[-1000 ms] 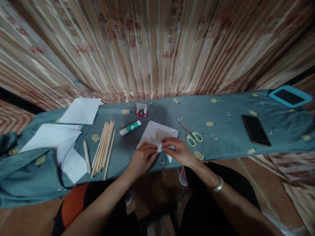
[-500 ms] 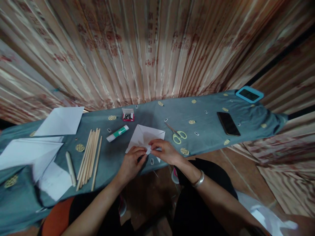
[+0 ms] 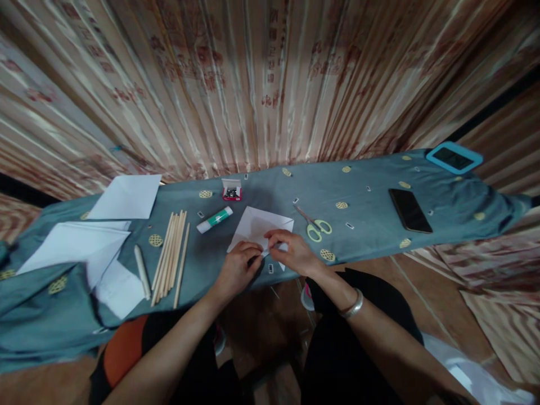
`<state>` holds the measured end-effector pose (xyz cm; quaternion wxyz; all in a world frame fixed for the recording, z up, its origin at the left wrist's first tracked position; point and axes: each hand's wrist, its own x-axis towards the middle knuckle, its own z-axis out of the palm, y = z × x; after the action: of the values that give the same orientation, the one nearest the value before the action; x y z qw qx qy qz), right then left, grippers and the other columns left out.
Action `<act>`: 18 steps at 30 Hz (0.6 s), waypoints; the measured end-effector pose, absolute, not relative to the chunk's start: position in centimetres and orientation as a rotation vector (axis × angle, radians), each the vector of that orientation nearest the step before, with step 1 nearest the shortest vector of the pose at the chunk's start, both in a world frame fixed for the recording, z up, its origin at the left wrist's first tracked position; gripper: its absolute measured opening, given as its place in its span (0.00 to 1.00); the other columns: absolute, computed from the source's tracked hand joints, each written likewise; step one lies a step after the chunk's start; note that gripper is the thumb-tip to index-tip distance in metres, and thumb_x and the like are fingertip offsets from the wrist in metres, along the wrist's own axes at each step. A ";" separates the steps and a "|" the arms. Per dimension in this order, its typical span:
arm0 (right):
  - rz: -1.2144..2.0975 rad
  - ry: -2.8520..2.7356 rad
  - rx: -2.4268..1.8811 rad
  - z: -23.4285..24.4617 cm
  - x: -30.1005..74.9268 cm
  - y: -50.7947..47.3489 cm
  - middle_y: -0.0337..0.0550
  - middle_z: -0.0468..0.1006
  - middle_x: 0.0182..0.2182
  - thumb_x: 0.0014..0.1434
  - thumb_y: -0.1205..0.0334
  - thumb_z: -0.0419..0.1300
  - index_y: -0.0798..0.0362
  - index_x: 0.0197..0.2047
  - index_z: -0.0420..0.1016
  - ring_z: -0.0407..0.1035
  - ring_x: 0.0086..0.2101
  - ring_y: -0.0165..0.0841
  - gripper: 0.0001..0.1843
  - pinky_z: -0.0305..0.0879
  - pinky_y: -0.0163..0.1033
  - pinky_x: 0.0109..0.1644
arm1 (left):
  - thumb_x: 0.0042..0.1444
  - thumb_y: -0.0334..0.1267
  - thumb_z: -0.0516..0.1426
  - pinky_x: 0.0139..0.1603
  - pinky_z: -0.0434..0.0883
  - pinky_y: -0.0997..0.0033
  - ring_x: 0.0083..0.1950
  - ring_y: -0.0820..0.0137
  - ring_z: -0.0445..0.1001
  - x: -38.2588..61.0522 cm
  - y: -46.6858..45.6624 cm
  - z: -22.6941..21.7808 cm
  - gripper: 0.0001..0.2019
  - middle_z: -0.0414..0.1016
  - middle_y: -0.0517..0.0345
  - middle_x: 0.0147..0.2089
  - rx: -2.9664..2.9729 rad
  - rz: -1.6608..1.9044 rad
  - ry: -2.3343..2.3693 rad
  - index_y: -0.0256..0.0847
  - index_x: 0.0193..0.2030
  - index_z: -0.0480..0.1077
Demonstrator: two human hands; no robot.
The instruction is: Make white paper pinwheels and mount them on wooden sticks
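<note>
A folded white paper (image 3: 260,224) lies on the blue-grey tablecloth (image 3: 363,202) near the table's front edge. My left hand (image 3: 238,268) rests on its near left corner with the fingers curled and pinching a fold. From the right, my right hand (image 3: 294,253) pinches the same fold, fingertips almost touching those of the left. A silver bangle (image 3: 353,307) is on my right wrist. Both hands cover the paper's near edge.
Left of the paper lie a glue stick (image 3: 214,219), a bundle of wooden sticks (image 3: 169,256), a white rod (image 3: 142,270) and several white sheets (image 3: 76,247). A red box of clips (image 3: 232,191) sits behind. Scissors (image 3: 314,224), a black phone (image 3: 410,210) and a blue-framed device (image 3: 454,157) lie to the right.
Both hands stay pinched on the paper's near fold, with only small finger shifts. The view has swung about, first to the right, then partly back.
</note>
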<state>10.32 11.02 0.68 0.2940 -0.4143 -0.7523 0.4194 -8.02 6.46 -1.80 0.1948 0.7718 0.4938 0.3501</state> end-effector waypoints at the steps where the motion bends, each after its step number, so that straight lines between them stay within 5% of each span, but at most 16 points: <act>1: 1.111 -2.000 -1.103 0.5 10.3 11.0 0.44 0.79 0.45 0.50 0.71 0.59 0.50 0.30 0.74 0.73 0.46 0.36 0.07 0.66 0.43 0.52 | 0.59 0.31 0.56 0.46 0.75 0.64 0.42 0.67 0.76 -8.0 6.4 -1.8 0.06 0.79 0.53 0.38 2.161 0.986 1.379 0.39 0.33 0.75; 13: 1.000 -1.951 -1.143 -1.5 10.2 11.5 0.49 0.77 0.49 0.51 0.65 0.59 0.50 0.30 0.72 0.71 0.50 0.40 0.02 0.65 0.48 0.55 | 0.60 0.33 0.56 0.48 0.74 0.63 0.43 0.66 0.75 -7.9 5.8 -1.7 0.05 0.78 0.52 0.40 2.117 0.982 1.388 0.39 0.35 0.74; 18: 0.940 -1.977 -1.167 -1.6 10.0 11.7 0.50 0.74 0.53 0.51 0.65 0.59 0.49 0.30 0.72 0.69 0.53 0.42 0.02 0.63 0.51 0.59 | 0.61 0.36 0.56 0.47 0.75 0.62 0.43 0.65 0.76 -8.0 5.6 -2.2 0.12 0.77 0.50 0.44 2.037 0.987 1.481 0.39 0.51 0.70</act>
<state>10.01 11.71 -1.62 0.3242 -0.4450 -0.7539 0.3584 -7.97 5.55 -2.18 0.2166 0.7352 0.5345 0.3562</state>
